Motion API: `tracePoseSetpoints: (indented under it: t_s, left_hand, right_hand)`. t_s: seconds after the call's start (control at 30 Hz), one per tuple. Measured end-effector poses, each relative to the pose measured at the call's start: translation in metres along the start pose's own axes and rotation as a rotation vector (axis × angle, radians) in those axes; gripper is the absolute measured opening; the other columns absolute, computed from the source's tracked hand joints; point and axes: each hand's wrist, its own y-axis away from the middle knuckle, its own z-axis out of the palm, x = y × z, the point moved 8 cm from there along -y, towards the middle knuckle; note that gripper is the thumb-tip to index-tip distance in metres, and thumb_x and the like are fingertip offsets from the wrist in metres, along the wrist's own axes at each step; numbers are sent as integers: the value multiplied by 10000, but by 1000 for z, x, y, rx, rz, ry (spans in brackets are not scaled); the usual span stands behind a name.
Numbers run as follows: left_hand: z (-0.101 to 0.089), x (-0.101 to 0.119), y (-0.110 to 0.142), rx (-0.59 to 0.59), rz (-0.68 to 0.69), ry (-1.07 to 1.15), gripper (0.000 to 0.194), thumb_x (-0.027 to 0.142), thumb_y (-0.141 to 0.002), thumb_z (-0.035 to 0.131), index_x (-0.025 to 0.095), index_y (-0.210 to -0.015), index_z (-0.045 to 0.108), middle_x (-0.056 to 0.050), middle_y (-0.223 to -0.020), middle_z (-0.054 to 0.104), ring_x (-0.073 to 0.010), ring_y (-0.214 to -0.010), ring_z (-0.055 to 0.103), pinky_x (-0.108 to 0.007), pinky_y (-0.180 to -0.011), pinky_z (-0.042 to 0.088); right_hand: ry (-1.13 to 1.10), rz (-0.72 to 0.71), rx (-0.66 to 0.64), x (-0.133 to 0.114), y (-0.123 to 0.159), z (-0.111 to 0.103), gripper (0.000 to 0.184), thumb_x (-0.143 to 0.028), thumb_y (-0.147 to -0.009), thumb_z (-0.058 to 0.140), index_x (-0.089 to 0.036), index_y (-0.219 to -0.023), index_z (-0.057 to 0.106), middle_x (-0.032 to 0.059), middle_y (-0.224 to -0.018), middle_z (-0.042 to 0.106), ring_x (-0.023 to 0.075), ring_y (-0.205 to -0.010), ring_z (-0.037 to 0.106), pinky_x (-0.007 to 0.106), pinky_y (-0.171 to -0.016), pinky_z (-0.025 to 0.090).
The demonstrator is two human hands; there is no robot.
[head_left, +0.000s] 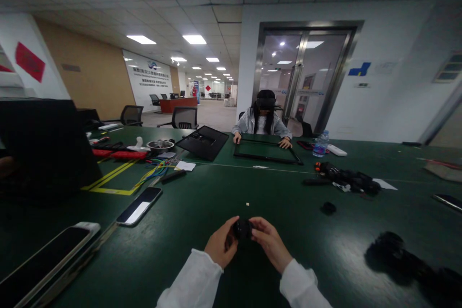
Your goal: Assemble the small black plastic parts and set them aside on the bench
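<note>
A small black rounded part [242, 229] is held up between my two hands, just above the green table. My left hand [223, 242] grips it from the left, thumb and fingers closed round its side. From the right, the fingertips of my right hand [270, 241] pinch its other side. Its exact kind cannot be made out. Beyond my hands lies a tiny pale square piece [247, 204]. A small black piece [328, 208] rests farther right, and a jointed black assembly [393, 250] lies blurred at the near right.
Across the green table [216, 192], a person [265, 115] holds a black rectangular frame [267, 158]. Phones [140, 206], coloured wires [155, 173] and a metal bowl [160, 146] are on the left. A black jointed device [346, 178] and water bottle [320, 144] stand right.
</note>
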Motion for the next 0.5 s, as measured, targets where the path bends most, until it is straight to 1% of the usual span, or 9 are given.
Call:
tracePoseSetpoints:
  t_s: [0.07,0.13,0.23,0.33,0.5]
  left_hand:
    - [-2,1,-1,17,11,-20,491,133,-685,470,208,-1162,383,-70,-992,516,-136,-716,542,-207,-520,459]
    - [-4,0,-2,35,14,-26,488,138,-674,486,219,-1148,402,-82,-1099,449,-167,-830,526,-221,-537,480]
    - [-6,-1,-2,59,1,-33,503,121,-679,480,238,-1160,390,-74,-1174,393,-173,-880,512,-243,-572,498]
    - [-6,-2,-1,57,-10,-41,486,126,-696,474,249,-1159,391,-63,-1166,416,-167,-860,521,-266,-597,501]
    - [-9,-10,-1,83,-57,-70,471,224,-689,543,217,-1143,415,-67,-1063,516,-178,-831,535,-341,-720,477]
  right_hand:
    - [2,-6,-3,0,0,0,256,-268,-605,631,-212,-847,571,24,-875,559,163,-790,518,294,-673,394]
    - [4,-7,-10,-2,0,2,246,-278,-621,616,-215,-854,569,24,-880,557,162,-792,519,298,-678,396]
    - [26,6,-16,-5,2,4,224,-273,-644,594,-214,-857,559,23,-881,552,163,-795,518,301,-678,404]
    - [72,-1,-36,-8,4,6,220,-265,-652,587,-205,-859,549,25,-884,551,172,-814,515,308,-687,411]
    - [124,-33,-46,-7,3,5,235,-249,-642,599,-204,-866,541,27,-897,556,181,-826,514,323,-706,411]
